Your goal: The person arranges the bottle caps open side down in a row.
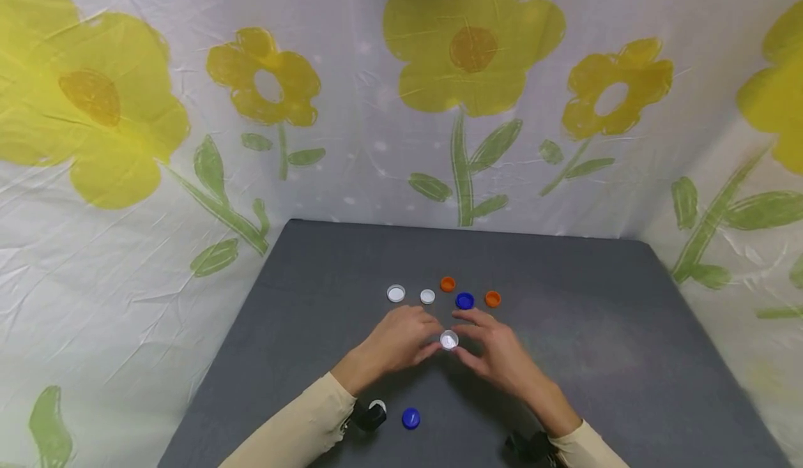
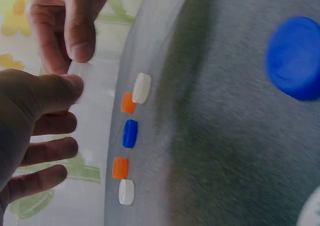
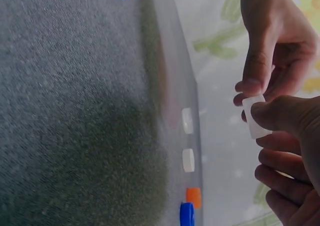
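Between both hands, above the table, is a small whitish translucent cap (image 1: 449,340). My left hand (image 1: 401,337) pinches its left edge with thumb and forefinger. From the other side my right hand (image 1: 498,353) grips the same cap, its thumb lying across the whitish wall (image 3: 254,122) in the right wrist view. The remaining right fingers are loosely bent. In the left wrist view the cap is mostly hidden behind the left thumb (image 2: 62,88). Just beyond the right fingertips lies a blue cap (image 1: 465,300) on the table.
Along the far part of the grey table (image 1: 602,300) are two white caps (image 1: 396,293) and two orange caps (image 1: 447,284). Closer to the body lie another blue cap (image 1: 410,418) and a white cap (image 1: 378,405), partly covered by the left wrist camera. A flowered sheet (image 1: 351,140) hangs behind.
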Tool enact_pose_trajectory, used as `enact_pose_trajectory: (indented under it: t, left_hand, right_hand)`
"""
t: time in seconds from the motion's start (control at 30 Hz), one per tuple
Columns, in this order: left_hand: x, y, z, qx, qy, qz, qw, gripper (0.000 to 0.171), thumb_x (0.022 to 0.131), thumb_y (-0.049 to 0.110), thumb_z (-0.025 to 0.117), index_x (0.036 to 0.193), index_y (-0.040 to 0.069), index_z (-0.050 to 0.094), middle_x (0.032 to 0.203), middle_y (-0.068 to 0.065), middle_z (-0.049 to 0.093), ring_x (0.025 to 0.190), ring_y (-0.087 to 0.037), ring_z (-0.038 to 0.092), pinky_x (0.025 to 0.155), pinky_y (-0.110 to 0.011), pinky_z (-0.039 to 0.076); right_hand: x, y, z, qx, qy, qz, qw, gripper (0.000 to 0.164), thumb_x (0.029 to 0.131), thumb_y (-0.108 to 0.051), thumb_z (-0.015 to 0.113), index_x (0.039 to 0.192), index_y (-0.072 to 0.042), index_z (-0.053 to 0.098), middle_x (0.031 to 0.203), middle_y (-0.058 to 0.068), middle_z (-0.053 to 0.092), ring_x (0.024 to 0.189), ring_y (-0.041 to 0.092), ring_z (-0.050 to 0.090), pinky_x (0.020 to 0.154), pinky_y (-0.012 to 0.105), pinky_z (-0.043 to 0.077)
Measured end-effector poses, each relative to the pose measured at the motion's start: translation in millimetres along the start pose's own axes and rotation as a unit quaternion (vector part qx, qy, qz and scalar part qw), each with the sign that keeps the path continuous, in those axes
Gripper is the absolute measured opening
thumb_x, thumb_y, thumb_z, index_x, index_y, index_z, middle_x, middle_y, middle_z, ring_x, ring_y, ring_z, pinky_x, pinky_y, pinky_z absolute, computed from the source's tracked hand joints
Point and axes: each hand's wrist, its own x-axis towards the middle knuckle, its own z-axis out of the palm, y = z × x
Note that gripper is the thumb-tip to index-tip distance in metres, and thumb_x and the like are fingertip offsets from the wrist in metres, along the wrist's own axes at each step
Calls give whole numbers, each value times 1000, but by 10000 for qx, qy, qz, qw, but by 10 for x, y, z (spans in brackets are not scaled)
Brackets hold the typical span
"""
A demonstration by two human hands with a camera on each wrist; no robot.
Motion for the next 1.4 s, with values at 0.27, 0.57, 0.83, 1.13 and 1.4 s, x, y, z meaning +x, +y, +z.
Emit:
enact_pose_trajectory:
  t: [0.27,0.57,0.83,1.13,1.4]
  left_hand:
    - [-115,31,-43,196,574,147,9981,30,93,37,89,115,18,83,111,6,82,97,-13,74,83,-29,59]
    - [-168,32,-13,271,918,369,9947,28,90,34,92,112,18,84,108,8,82,93,-10,72,77,-25,54]
    - [-202,39,35,-96,1112,302,9933,22,91,28,90,109,16,83,107,7,82,91,-12,72,77,-29,56]
    - [-264,76,24,-1847,770,-1178,9727,16,91,19,89,105,13,84,93,3,83,80,-10,74,73,-25,59]
    - [-240,68,-45,-3894,138,-2409,8889,9,96,17,83,101,10,86,88,3,82,75,2,67,71,-23,59]
  right_hand:
    - [-28,-47,-9,343,-138,367,9986,26,89,-15,92,113,-10,84,138,7,75,129,33,72,99,53,61]
    - [-20,-74,-10,725,-294,724,9943,17,94,-19,86,111,-15,83,135,6,78,126,28,74,99,52,61]
    - [-47,-99,30,910,-294,856,9917,10,101,-23,80,109,-18,83,133,4,79,123,26,76,98,50,61]
    - [-61,-68,60,576,267,236,9977,35,88,-13,92,121,-12,81,134,3,77,126,28,74,98,51,62]
    - [-49,-51,89,530,715,-630,9940,59,75,-3,98,130,-8,77,135,11,75,128,34,71,121,21,42]
